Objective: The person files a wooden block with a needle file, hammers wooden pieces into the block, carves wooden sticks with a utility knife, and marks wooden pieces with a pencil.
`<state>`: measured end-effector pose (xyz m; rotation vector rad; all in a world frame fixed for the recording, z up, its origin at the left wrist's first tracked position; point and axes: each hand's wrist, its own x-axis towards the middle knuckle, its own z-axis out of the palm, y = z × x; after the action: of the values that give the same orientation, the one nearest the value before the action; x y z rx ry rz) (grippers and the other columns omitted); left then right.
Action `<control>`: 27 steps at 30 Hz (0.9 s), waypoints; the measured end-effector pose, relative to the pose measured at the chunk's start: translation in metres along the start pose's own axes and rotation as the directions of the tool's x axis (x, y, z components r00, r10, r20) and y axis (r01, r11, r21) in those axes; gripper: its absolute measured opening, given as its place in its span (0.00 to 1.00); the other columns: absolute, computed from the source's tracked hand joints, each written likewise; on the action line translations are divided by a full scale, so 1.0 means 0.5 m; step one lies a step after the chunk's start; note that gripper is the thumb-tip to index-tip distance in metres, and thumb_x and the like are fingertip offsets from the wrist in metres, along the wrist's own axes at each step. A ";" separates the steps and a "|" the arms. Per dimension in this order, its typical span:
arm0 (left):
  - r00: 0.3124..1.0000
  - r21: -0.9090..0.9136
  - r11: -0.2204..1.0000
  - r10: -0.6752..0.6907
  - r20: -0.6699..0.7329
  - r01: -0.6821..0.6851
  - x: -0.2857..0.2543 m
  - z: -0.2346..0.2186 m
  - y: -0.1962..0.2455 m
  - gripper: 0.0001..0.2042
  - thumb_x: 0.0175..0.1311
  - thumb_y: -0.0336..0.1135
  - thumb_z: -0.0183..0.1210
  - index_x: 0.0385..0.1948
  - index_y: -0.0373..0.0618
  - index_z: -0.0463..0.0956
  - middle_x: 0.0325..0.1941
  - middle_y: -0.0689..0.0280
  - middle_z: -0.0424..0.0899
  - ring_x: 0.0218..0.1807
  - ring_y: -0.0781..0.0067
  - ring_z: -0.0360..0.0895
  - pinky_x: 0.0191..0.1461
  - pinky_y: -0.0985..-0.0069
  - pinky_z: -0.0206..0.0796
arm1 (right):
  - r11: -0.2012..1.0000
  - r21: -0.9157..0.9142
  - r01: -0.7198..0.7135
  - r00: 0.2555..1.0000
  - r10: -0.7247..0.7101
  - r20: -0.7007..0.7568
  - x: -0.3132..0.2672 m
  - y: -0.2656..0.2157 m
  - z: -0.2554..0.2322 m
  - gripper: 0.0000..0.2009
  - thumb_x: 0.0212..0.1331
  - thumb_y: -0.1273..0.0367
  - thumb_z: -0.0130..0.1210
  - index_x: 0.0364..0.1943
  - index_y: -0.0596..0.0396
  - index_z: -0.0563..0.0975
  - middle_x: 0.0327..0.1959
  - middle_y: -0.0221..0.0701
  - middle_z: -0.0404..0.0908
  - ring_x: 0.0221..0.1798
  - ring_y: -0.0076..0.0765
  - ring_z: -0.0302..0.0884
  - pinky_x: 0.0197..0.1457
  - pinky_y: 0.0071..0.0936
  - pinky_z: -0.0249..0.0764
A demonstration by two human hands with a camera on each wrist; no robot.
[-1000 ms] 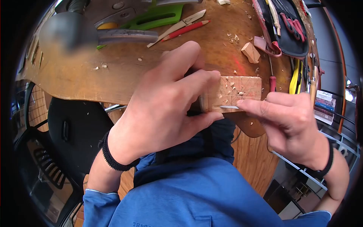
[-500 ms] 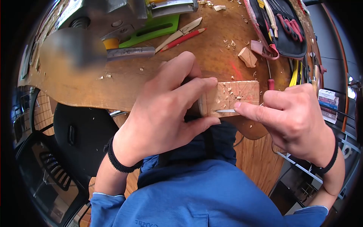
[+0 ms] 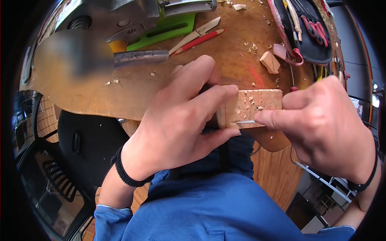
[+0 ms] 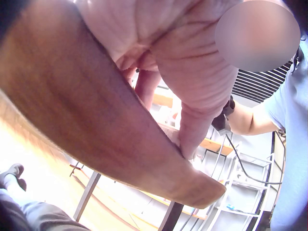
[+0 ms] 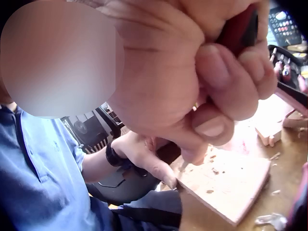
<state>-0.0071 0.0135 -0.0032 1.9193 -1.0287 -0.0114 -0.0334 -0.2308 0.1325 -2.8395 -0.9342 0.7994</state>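
Observation:
A pale wooden block (image 3: 261,98) with pencil lines and small shavings on its top lies at the bench's near edge. My left hand (image 3: 177,110) grips its left end, index finger on top and thumb along the near side. My right hand (image 3: 321,120) holds a carving knife, its fingers curled round the dark red and black handle (image 5: 239,31) in the right wrist view. The narrow blade (image 3: 245,121) lies along the block's near edge, pointing left, with the right index finger extended over it. In the left wrist view, the bench's underside hides most of the block.
Behind the hands, a red pencil (image 3: 201,41), a wooden strip (image 3: 196,35) and a green-handled tool (image 3: 165,34) lie near a metal vise (image 3: 116,16). A small wood offcut (image 3: 269,62) and a tool pouch (image 3: 311,36) are at the back right. A black chair (image 3: 86,140) stands left.
The head view has shifted slightly. My right hand has tilted, with its knuckles and wrist higher over the bench. The blade stays at the block's near edge, and the left hand keeps its grip.

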 end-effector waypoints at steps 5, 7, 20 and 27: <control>1.000 0.006 1.000 0.006 -0.010 -0.006 0.001 0.003 0.005 0.31 0.42 0.38 0.86 0.53 0.41 0.89 0.41 0.61 0.76 0.41 0.61 0.78 0.41 0.67 0.73 | 0.995 0.098 -0.007 0.990 0.021 -0.139 0.012 -0.023 0.014 0.22 0.40 0.78 0.63 0.45 0.51 0.90 0.19 0.36 0.75 0.21 0.49 0.77 0.23 0.44 0.67; 1.000 0.007 1.000 0.006 -0.020 -0.006 0.000 0.004 0.003 0.31 0.42 0.38 0.86 0.53 0.41 0.89 0.41 0.60 0.77 0.41 0.62 0.78 0.41 0.67 0.73 | 0.996 0.086 -0.030 0.985 0.044 -0.166 -0.003 -0.036 0.035 0.23 0.40 0.79 0.63 0.46 0.52 0.90 0.19 0.36 0.74 0.21 0.48 0.77 0.23 0.44 0.68; 1.000 0.026 1.000 -0.003 -0.002 0.003 -0.002 0.000 0.005 0.30 0.43 0.36 0.86 0.53 0.41 0.88 0.42 0.61 0.77 0.42 0.61 0.79 0.43 0.68 0.74 | 0.990 0.124 0.061 0.784 0.030 -0.620 -0.063 -0.023 0.240 0.36 0.39 0.79 0.61 0.62 0.50 0.88 0.22 0.24 0.66 0.19 0.32 0.66 0.24 0.34 0.61; 1.000 0.015 1.000 -0.016 0.019 0.015 -0.001 0.003 0.006 0.31 0.42 0.35 0.86 0.54 0.41 0.88 0.42 0.61 0.77 0.42 0.61 0.78 0.42 0.68 0.73 | 0.959 -0.250 -0.131 0.871 -0.009 -0.490 -0.063 -0.092 0.114 0.25 0.46 0.75 0.67 0.54 0.52 0.91 0.21 0.23 0.64 0.21 0.29 0.63 0.25 0.31 0.57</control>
<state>-0.0098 0.0121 -0.0020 1.9440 -1.0291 -0.0308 -0.1079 -0.2176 0.1068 -3.0769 -0.9318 -0.0792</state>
